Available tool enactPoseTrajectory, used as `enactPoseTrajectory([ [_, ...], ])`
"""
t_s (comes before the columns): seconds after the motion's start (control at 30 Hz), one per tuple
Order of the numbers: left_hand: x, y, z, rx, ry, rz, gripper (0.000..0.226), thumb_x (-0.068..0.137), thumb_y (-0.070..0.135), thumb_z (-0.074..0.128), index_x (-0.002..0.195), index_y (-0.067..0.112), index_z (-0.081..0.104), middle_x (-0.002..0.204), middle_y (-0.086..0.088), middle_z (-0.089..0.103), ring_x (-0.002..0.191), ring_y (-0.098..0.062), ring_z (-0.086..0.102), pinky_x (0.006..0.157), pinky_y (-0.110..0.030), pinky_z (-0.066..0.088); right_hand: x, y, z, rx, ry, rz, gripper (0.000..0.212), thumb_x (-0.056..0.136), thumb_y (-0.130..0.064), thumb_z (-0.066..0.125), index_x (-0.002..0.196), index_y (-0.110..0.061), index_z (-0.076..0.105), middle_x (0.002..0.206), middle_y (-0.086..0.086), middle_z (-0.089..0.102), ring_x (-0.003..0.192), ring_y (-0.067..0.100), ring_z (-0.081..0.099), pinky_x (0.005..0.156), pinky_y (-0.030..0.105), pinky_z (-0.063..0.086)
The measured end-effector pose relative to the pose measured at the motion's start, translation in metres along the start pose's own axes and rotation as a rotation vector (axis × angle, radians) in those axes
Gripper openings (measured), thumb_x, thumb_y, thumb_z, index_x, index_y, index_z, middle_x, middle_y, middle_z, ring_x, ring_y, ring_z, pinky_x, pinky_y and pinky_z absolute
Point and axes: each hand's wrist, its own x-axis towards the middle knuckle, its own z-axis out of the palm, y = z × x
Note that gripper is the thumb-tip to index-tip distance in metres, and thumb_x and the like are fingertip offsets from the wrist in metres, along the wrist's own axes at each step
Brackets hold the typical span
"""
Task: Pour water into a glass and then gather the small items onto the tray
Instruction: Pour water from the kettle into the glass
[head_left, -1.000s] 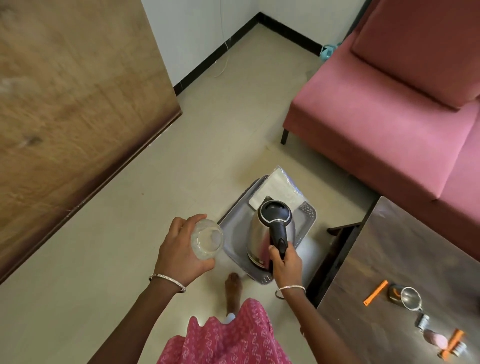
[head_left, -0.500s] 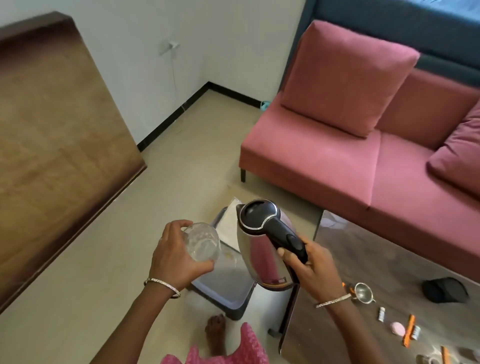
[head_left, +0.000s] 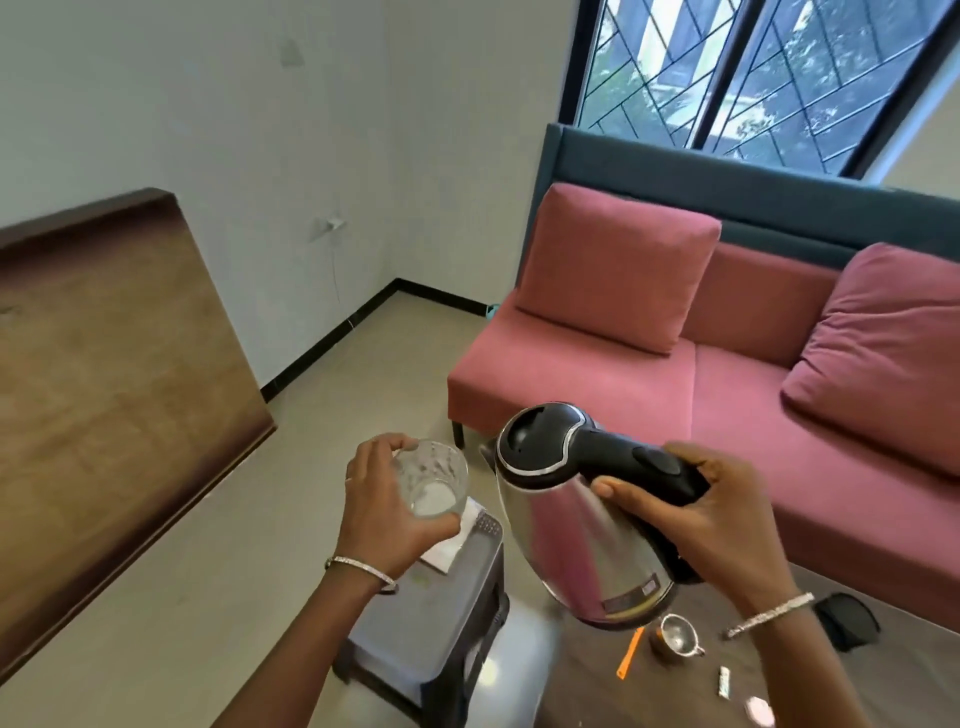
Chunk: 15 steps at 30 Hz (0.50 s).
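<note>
Two hands are engaged in the head view. The left hand (head_left: 384, 514) grips the glass (head_left: 431, 480) around its wall, rim up, in the air above the tray (head_left: 441, 613). The right hand (head_left: 691, 514) is closed around the black handle of the kettle (head_left: 576, 525).

The kettle is tilted. Its long axis runs from the lid at upper left to the base at lower right, and the spout points left at the glass. The glass is just beside the spout, on its left and apart from it. No stream is visible, and the water level in the glass cannot be told.

Judgement: pouring is the step in hand. The spout must come over the rim before the tilt increases.

The tray rests on a dark stool (head_left: 467, 680) beside the left edge of the surface (head_left: 675, 696). Near that edge lie an orange stick (head_left: 630, 653), a strainer (head_left: 675, 636) and a small white item (head_left: 723, 682), none yet gathered.
</note>
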Motion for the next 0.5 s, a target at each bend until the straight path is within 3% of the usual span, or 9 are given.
enactPoseTrajectory([
  [0.07, -0.011, 0.018, 0.004, -0.058, -0.033, -0.022, 0.088, 0.046, 0.034, 0.089, 0.12, 0.027, 0.044, 0.114, 0.012, 0.049, 0.101, -0.008, 0.049, 0.088, -0.022, 0.046, 0.0, -0.01, -0.023, -0.032, -0.004, -0.033, 0.049, 0.06, -0.067, 0.082, 0.067, -0.02, 0.069, 0.049, -0.008, 0.048, 0.05, -0.003, 0.038, 0.043, 0.026, 0.036],
  [0.13, -0.022, 0.033, 0.007, -0.131, -0.061, -0.04, 0.086, 0.045, 0.032, 0.089, 0.118, 0.032, 0.042, 0.108, 0.017, 0.053, 0.09, 0.006, 0.054, 0.073, -0.002, 0.044, 0.001, -0.02, -0.044, -0.071, -0.012, -0.073, 0.056, 0.059, -0.069, 0.083, 0.069, -0.016, 0.07, 0.052, 0.001, 0.055, 0.05, 0.001, 0.042, 0.045, 0.034, 0.041],
  [0.2, -0.035, 0.048, 0.011, -0.178, -0.061, -0.054, 0.084, 0.042, 0.035, 0.085, 0.116, 0.034, 0.044, 0.106, 0.019, 0.057, 0.089, 0.007, 0.057, 0.065, 0.003, 0.041, 0.001, -0.029, -0.063, -0.083, -0.035, -0.111, 0.056, 0.058, -0.068, 0.085, 0.07, -0.016, 0.072, 0.055, 0.002, 0.061, 0.049, 0.014, 0.052, 0.048, 0.041, 0.048],
  [0.3, -0.053, 0.063, 0.016, -0.215, -0.044, -0.047, 0.085, 0.043, 0.032, 0.087, 0.118, 0.033, 0.049, 0.111, 0.014, 0.063, 0.097, -0.007, 0.062, 0.075, -0.007, 0.046, -0.002, -0.042, -0.084, -0.042, -0.083, -0.15, 0.052, 0.058, -0.063, 0.088, 0.073, -0.015, 0.074, 0.061, 0.007, 0.067, 0.058, 0.034, 0.06, 0.054, 0.051, 0.051],
  [0.4, -0.07, 0.072, 0.017, -0.23, -0.039, -0.016, 0.085, 0.045, 0.028, 0.091, 0.121, 0.031, 0.052, 0.113, 0.011, 0.065, 0.101, -0.01, 0.063, 0.085, -0.024, 0.054, -0.007, -0.055, -0.1, 0.016, -0.15, -0.202, 0.043, 0.059, -0.058, 0.09, 0.081, -0.023, 0.077, 0.072, -0.002, 0.075, 0.063, 0.02, 0.07, 0.06, 0.045, 0.058],
  [0.5, -0.086, 0.08, 0.018, -0.262, -0.045, 0.004, 0.084, 0.044, 0.03, 0.09, 0.119, 0.033, 0.053, 0.111, 0.011, 0.065, 0.1, -0.008, 0.063, 0.082, -0.024, 0.055, -0.009, -0.063, -0.114, 0.053, -0.22, -0.246, 0.041, 0.058, -0.052, 0.091, 0.089, -0.027, 0.079, 0.082, -0.007, 0.078, 0.075, 0.016, 0.075, 0.071, 0.045, 0.061],
])
